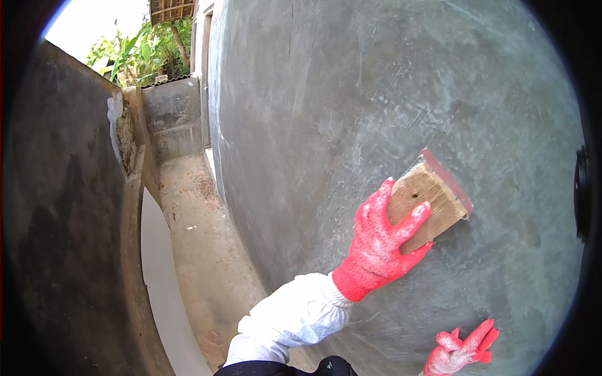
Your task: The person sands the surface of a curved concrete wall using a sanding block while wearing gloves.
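Observation:
My left hand (pixel 378 235), in a red knit glove dusted with whitish powder, grips a wooden sanding block (pixel 423 199). A reddish sheet, apparently sandpaper, shows along the block's far edge; the face toward the wall is hidden. The block lies against a grey cement-plastered wall (pixel 301 141) marked with pale scuffs and streaks. Lower right, my right hand (pixel 461 350) wears a matching red glove and holds nothing. Its fingers are spread close to the wall; whether they touch it I cannot tell.
A narrow concrete passage floor (pixel 193 263) runs along the wall's foot. Opposite rises a dark, stained wall (pixel 70 211), with a pale flat panel (pixel 162 282) along its base. A low wall (pixel 171 117) closes the far end near a doorway (pixel 207 80). A black object (pixel 582 195) shows at the right rim.

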Available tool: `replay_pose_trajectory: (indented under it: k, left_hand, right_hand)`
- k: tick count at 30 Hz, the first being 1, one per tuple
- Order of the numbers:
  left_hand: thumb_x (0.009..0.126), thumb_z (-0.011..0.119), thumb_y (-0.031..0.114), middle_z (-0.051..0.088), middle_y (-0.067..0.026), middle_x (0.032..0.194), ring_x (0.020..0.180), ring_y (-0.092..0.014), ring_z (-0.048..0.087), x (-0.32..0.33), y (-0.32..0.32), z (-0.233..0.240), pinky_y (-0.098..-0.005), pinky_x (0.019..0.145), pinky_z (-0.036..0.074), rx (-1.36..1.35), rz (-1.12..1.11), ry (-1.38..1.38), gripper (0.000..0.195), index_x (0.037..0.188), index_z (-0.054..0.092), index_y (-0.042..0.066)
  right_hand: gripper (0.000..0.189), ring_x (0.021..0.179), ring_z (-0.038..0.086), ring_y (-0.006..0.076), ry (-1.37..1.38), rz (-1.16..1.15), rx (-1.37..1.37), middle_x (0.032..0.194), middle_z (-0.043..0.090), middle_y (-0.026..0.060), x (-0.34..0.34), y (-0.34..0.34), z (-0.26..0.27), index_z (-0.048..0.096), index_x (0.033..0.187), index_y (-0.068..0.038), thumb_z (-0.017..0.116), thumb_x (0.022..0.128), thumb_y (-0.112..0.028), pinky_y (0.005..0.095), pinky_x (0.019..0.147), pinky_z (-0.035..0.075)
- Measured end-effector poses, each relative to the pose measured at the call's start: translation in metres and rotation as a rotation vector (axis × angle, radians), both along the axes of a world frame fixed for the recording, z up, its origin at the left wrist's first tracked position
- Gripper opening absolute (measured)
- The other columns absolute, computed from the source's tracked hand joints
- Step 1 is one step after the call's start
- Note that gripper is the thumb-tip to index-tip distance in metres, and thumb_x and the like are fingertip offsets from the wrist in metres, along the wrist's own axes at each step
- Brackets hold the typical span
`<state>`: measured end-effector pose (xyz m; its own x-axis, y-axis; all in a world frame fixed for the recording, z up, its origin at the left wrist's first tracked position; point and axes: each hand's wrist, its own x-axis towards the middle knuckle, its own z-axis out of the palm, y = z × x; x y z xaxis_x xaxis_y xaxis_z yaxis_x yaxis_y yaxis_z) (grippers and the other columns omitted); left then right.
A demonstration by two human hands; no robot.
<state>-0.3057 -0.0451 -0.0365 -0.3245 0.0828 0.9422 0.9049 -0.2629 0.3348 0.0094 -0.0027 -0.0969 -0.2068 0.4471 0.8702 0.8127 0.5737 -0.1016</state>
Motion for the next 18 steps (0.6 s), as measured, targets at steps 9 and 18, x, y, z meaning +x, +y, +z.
replay_pose_trajectory:
  k: [9, 18]
  left_hand:
    - [0.064, 0.091, 0.019, 0.036, -0.0279, 0.144, 0.126, -0.05, 0.045, -0.022, -0.002, -0.235, -0.0576, 0.097, 0.044, -0.036, 0.061, -0.287, 0.099, 0.147, 0.036, 0.027]
    - [0.061, 0.092, 0.026, 0.038, -0.0294, 0.142, 0.126, -0.049, 0.046, -0.068, 0.005, -0.066, -0.0558, 0.098, 0.043, 0.031, 0.017, -0.012, 0.085, 0.135, 0.049, 0.019]
  right_hand:
    - [0.066, 0.115, 0.05, 0.0435, -0.175, -0.155, 0.369, 0.14, 0.045, 0.0278, -0.04, -0.014, 0.023, 0.049, 0.142, -0.004, 0.073, 0.087, -0.031, 0.0534, 0.093, 0.044]
    - [0.072, 0.104, 0.052, 0.0455, -0.204, -0.25, 0.361, 0.128, 0.05, 0.0324, -0.04, -0.016, 0.027, 0.05, 0.143, -0.005, 0.074, 0.081, -0.034, 0.0547, 0.087, 0.043]
